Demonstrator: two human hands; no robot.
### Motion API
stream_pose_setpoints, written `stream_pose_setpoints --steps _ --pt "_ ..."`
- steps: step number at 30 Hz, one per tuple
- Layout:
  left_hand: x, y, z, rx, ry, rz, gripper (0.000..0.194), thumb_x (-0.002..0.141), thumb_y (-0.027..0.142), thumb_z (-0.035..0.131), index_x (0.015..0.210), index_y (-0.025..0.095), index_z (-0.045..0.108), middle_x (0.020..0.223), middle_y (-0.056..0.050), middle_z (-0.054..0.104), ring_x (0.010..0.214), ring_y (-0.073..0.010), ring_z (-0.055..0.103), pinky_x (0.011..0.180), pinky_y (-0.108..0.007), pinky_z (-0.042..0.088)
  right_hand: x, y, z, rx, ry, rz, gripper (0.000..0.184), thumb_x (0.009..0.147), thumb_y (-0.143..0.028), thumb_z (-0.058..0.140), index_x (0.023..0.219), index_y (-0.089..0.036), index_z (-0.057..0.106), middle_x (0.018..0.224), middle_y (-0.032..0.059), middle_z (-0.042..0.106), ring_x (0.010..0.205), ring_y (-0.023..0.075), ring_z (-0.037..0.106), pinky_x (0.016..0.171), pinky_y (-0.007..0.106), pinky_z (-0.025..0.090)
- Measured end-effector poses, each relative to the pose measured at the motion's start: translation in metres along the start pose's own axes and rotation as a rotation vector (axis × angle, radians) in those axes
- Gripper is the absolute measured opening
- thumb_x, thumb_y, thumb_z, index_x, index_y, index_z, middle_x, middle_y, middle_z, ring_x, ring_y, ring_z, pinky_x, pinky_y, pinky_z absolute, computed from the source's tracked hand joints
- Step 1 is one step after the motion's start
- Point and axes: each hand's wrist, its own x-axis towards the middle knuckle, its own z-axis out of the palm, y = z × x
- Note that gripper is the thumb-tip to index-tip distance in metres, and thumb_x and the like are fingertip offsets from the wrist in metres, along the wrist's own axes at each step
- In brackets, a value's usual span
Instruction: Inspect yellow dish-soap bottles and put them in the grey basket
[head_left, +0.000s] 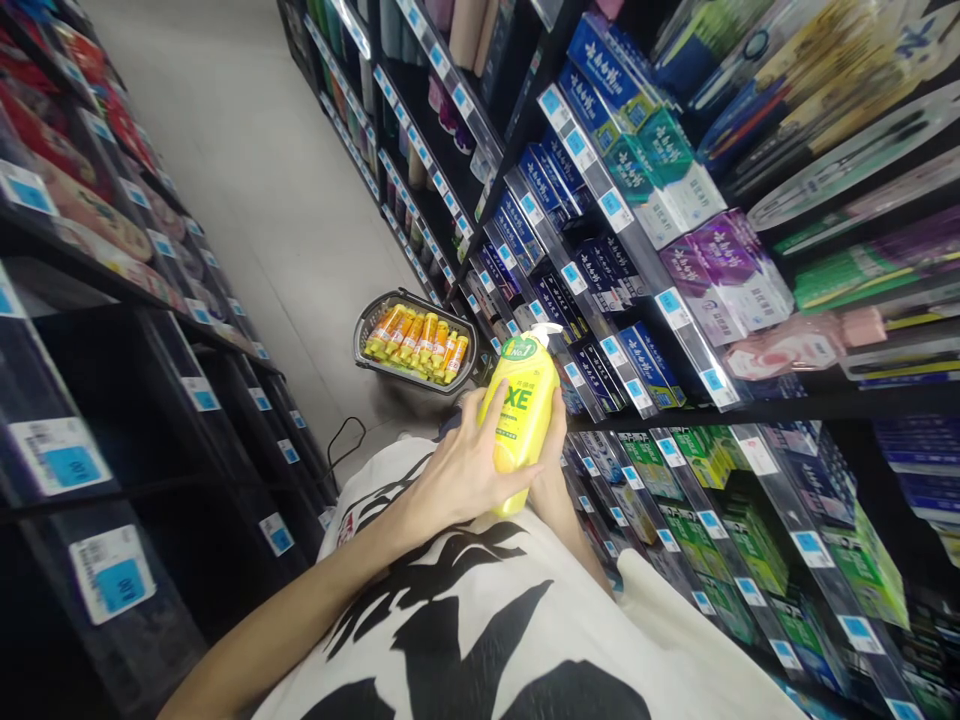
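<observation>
A yellow pump bottle (534, 420) with a white pump top and green "AXE" lettering is held up in front of my body, tilted. My left hand (469, 460) lies across its left side and lower front, fingers closed against it. From behind and to the right, my right hand (556, 440) supports the same bottle, partly hidden by it. Just beyond the hands, a dark shopping basket (358, 352) stands on the floor, holding several yellow and orange bottles (420, 338).
Shelves of boxed toothpaste (645, 180) and hanging toothbrush packs rise close on my right. To the left runs a dark shelf unit (225, 440) with price tags and packaged goods higher up. A grey floor aisle (255, 200) stretches ahead between them.
</observation>
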Motion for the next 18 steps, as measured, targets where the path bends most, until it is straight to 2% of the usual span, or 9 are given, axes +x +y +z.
stream_pose_setpoints --steps 4,8,12,15,18 --pt "0.003 -0.009 0.005 -0.128 0.027 -0.011 0.104 0.085 0.057 0.064 0.163 0.024 0.004 0.154 -0.018 0.032 0.126 -0.0407 0.057 0.101 -0.057 0.051 0.0 -0.005 0.003 0.14 -0.032 0.082 0.058 0.082 -0.071 0.055 0.12 -0.028 0.066 0.109 0.006 0.075 0.109 0.0299 0.069 0.087 0.047 0.061" --pt "0.007 -0.016 0.009 -0.219 0.024 0.013 0.101 0.085 0.05 0.064 0.163 0.023 0.006 0.15 -0.018 0.04 0.134 -0.0396 0.05 0.109 -0.057 0.045 -0.003 -0.012 0.008 0.243 -0.058 0.104 0.058 0.083 -0.067 0.059 0.122 -0.024 0.066 0.117 0.0049 0.074 0.115 0.0286 0.067 0.095 0.044 0.059" --pt "0.01 -0.019 0.013 -0.364 0.054 0.043 0.106 0.078 0.043 0.069 0.163 0.021 0.01 0.147 -0.018 0.045 0.135 -0.0389 0.047 0.115 -0.056 0.039 -0.007 -0.019 0.007 0.18 -0.071 0.086 0.056 0.081 -0.062 0.064 0.121 -0.023 0.068 0.118 0.005 0.074 0.118 0.0277 0.066 0.099 0.042 0.057" --pt "0.012 -0.022 0.016 -0.631 0.063 0.079 0.105 0.076 0.044 0.068 0.163 0.02 0.014 0.153 -0.016 0.044 0.139 -0.0372 0.044 0.118 -0.053 0.035 -0.008 -0.026 0.004 0.072 -0.065 0.053 0.056 0.08 -0.067 0.063 0.115 -0.024 0.07 0.11 0.0057 0.076 0.113 0.0284 0.068 0.094 0.042 0.059" --pt "0.009 -0.025 0.022 -1.084 -0.058 0.052 0.095 0.077 0.046 0.061 0.16 0.02 0.023 0.148 -0.014 0.053 0.132 -0.0359 0.053 0.109 -0.051 0.046 -0.006 -0.032 0.004 -0.062 -0.07 -0.034 0.056 0.078 -0.072 0.065 0.11 -0.026 0.069 0.105 0.0056 0.076 0.107 0.0291 0.07 0.084 0.042 0.061"
